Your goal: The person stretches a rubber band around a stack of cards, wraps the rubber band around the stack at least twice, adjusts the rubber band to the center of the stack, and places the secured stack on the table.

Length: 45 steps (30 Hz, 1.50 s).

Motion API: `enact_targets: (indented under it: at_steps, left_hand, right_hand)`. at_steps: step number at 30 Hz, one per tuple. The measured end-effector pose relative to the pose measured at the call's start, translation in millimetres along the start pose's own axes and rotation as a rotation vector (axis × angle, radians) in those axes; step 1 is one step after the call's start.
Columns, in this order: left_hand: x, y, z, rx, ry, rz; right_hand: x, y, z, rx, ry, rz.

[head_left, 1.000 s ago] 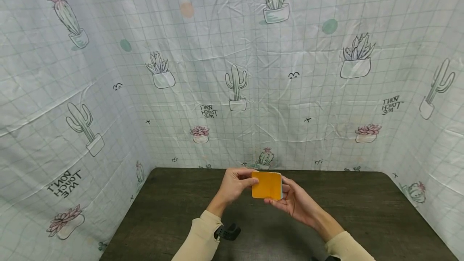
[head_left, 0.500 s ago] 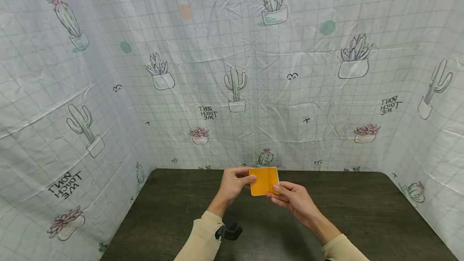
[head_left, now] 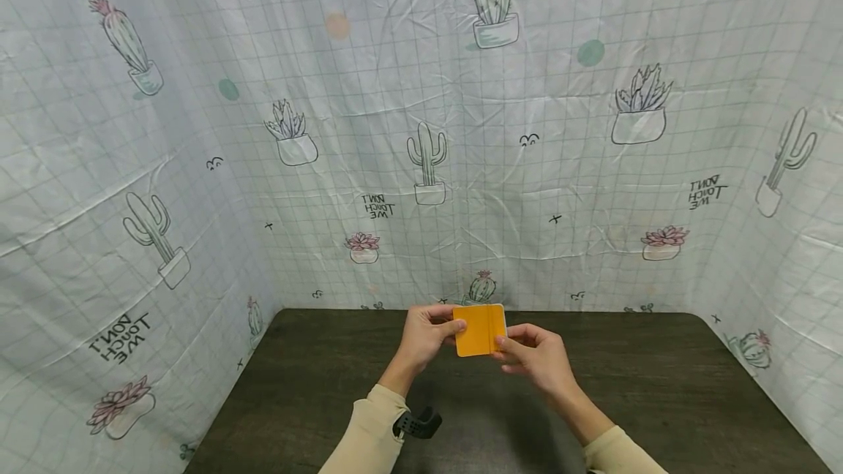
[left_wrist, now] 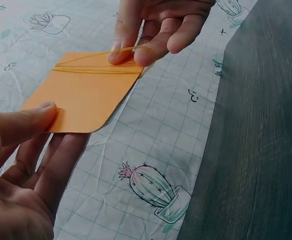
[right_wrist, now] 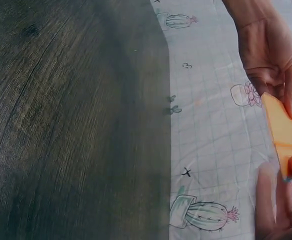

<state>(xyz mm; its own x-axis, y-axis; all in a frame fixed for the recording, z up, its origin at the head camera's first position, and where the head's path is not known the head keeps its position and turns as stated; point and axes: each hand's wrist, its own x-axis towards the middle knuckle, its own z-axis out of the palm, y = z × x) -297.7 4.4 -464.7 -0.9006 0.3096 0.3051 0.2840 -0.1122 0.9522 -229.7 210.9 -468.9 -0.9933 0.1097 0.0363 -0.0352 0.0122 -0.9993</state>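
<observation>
A small orange notebook (head_left: 472,331) with rounded corners is held up over the dark table, its cover toward me. My left hand (head_left: 424,333) grips its left side, thumb on the cover and fingers behind. A thin orange elastic band (left_wrist: 98,71) crosses the cover near the opposite edge. At the lower right corner, my right hand (head_left: 541,358) pinches at that band with thumb and fingers. One strand looks lifted off the cover toward these fingertips in the left wrist view. The right wrist view catches part of the notebook (right_wrist: 288,130) and both hands at its right edge.
A dark wood-grain table (head_left: 316,386) spreads beneath the hands. Pale gridded cloth (head_left: 369,93) printed with cacti hangs behind it and along both sides. A black strap (head_left: 418,423) sits at the left sleeve.
The notebook has shifted slightly left, and its band side now shows. My right hand has gone from supporting the notebook's right edge to having its thumb at the band's lower end.
</observation>
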Motion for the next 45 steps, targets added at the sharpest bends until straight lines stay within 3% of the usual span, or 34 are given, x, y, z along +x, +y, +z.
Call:
enact_targets:
  at_steps: [7,12,20,30,36,45]
  left_hand:
    - [0.8,-1.5,-1.1,0.0,-0.018,-0.016]
    - [1.3,-0.4,-1.2,-0.01,-0.019,-0.032]
    - [1.2,-0.1,-1.3,-0.016,-0.046,-0.051]
    - [3.4,-0.5,0.0,0.011,-0.067,-0.106]
    - [5.7,6.6,7.9,0.064,-0.083,-0.155]
    - [11.3,7.4,22.8,0.07,-0.072,-0.12]
  right_hand:
    - [-0.9,0.8,-2.4,-0.11,-0.004,-0.032]
    - [2.0,-4.5,-8.0,-0.112,-0.052,-0.057]
    - [10.0,-20.2,-14.3,-0.06,-0.05,-0.131]
    - [13.0,-21.6,-15.3,-0.1,-0.071,-0.164]
    - [12.6,-22.3,-14.8,-0.124,-0.057,-0.166]
    - [9.1,-21.6,-9.7,-0.162,-0.115,-0.18]
